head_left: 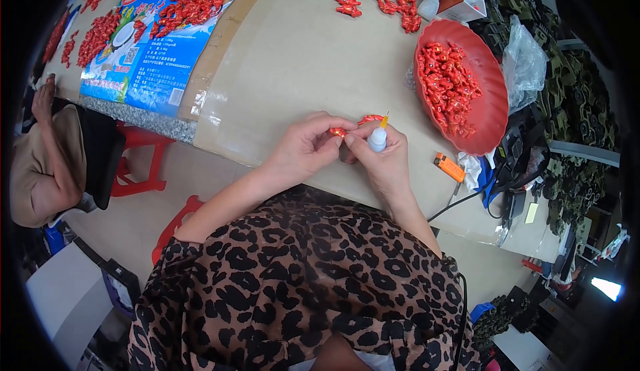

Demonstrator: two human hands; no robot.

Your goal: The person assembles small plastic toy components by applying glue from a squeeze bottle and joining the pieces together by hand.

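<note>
My left hand [301, 147] pinches a small shiny red piece [338, 132] between thumb and fingertips, above the near edge of the table. Its exact shape is too small to make out. In my right hand [392, 162] rests a small white squeeze bottle [377, 140] with a yellow needle tip pointing up and away. The right thumb and forefinger also meet the red piece. Just beyond the right hand lies another red piece [371, 118], partly hidden by the fingers. To the right, a red scalloped bowl [492, 108] holds a heap of similar red pieces [447, 78].
An orange lighter [449, 168] and crumpled tissue [471, 171] lie right of my hand. Red pieces [200, 1] cover parts of a blue printed sheet [157, 81] at left. Beyond the bowl stand a white box [472, 4] and clear plastic bag [523, 64]. Another person [50, 158] sits left.
</note>
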